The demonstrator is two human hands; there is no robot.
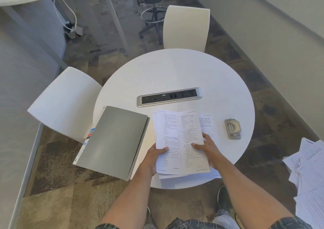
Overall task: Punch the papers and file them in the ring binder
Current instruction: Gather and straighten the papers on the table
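A small stack of printed papers [177, 132] is held over the near side of the round white table [175, 71]. My left hand [154, 157] grips its lower left edge, thumb on top. My right hand [208, 150] holds the right side, thumb on the page and fingers underneath. More printed sheets [206, 122] lie on the table under and to the right of the stack. A closed grey ring binder [114, 141] lies at the table's left edge, overhanging it. A grey hole punch [232, 129] sits on the table to the right.
A silver power-socket strip [169, 97] is set in the table's middle. White chairs stand at the far side [186, 27] and the left [64, 102]. A loose pile of papers [310, 172] lies at the right edge of view. My shoe [222, 197] is under the table.
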